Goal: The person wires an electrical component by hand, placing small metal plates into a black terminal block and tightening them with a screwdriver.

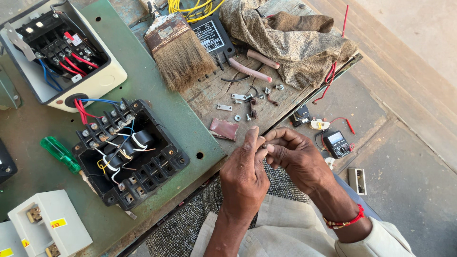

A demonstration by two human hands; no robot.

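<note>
Closest to me, my left hand [244, 174] and right hand [297, 157] meet fingertip to fingertip, pinched together on a tiny metal part [263, 148], too small to identify, just off the bench edge [209, 164]. At 10 o'clock from them sits the open black switch block [128, 152] with its wires, a green screwdriver [59, 153] beside it. Loose screws [247, 102] lie at 12, a multimeter [337, 143] at 2.
</note>
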